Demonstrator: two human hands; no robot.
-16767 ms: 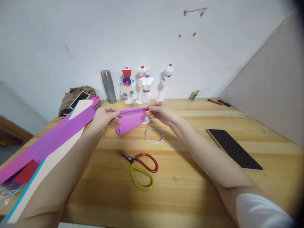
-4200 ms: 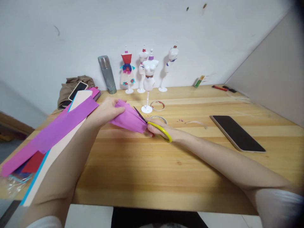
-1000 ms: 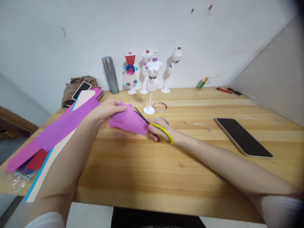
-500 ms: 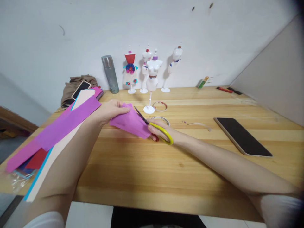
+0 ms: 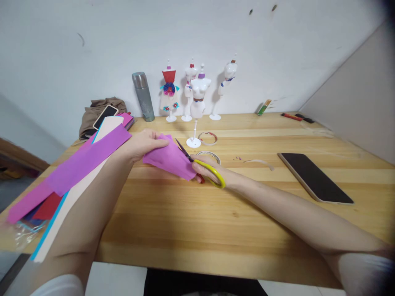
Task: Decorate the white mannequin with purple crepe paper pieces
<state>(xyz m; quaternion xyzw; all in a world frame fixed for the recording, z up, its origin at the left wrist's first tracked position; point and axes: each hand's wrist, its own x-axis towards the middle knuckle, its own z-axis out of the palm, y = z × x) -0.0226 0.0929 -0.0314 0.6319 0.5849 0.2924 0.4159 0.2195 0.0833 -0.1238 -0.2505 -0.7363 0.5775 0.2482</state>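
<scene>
Now a purple cloth (image 5: 171,160) is being pinched by the left hand (image 5: 145,144) near its top edge, with the thumb on top and the other fingers partly hidden. It is being held up over the table (image 5: 234,242), between the two hands. Scissors (image 5: 205,163) are being gripped by the loops in the right hand (image 5: 212,163), with the fingers curled in. The blades are being pointed up and away, along the cloth's right edge; whether any cloth is being nipped between them cannot be told.

The cloth is being judged thin, light and soft, likely floppy, easy to crease and not very slippery. It seems best held by a flat bit near the blades, with fingertips well clear. The scissors look hard and stiff, best held by the loops.

By the left arm (image 5: 92,213), a white strip (image 5: 77,185) is being partly covered by a purple strip (image 5: 89,160). One tape ring (image 5: 217,156) is being partly hidden by the right hand. Farther back, four small dolls (image 5: 199,88) and a bottle (image 5: 143,96) are being lined up near the wall (image 5: 185,28). At the right, a phone (image 5: 314,176) is being rested flat.
</scene>
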